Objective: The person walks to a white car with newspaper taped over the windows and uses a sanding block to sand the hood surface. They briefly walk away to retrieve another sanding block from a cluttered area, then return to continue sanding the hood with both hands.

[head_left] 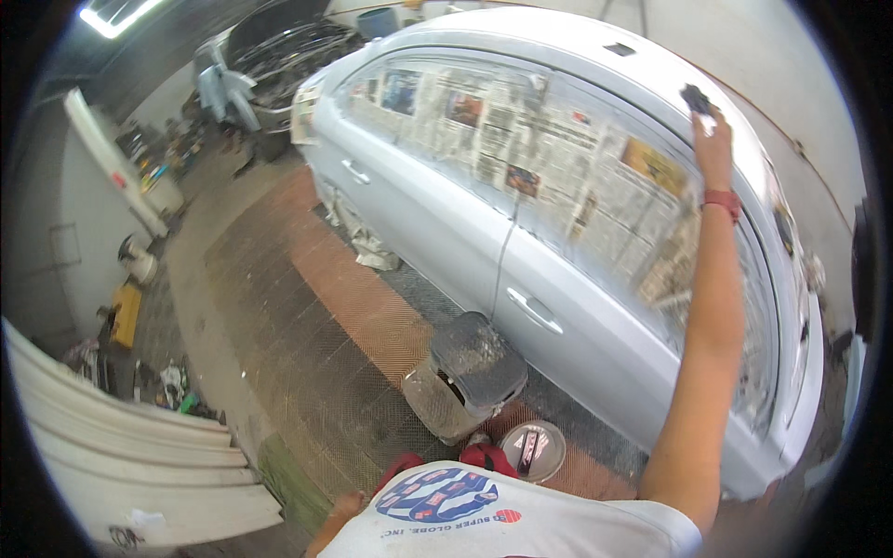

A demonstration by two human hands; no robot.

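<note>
A silvery-white car (pixel 437 205) stands in front of me, its side windows covered with newspaper (pixel 558 139) under clear film. My right arm reaches far out over the window edge. At the roof, my right hand (pixel 713 153) is closed on a small dark crumpled pad (pixel 694 97), with a bit of white beside it. The pad lies against the roof; its exact kind is too small to make out. My left hand (pixel 347 507) hangs low at my left side, away from the car, with its fingers not clearly shown.
A grimy dark stool (pixel 476 363) stands by the car door, beside a round grey bucket (pixel 549 453) with a dark strip in it. White curved panels (pixel 112 446) lie at left. Another car with its bonnet up (pixel 279 65) stands at the back left, near a yellow box (pixel 126 314).
</note>
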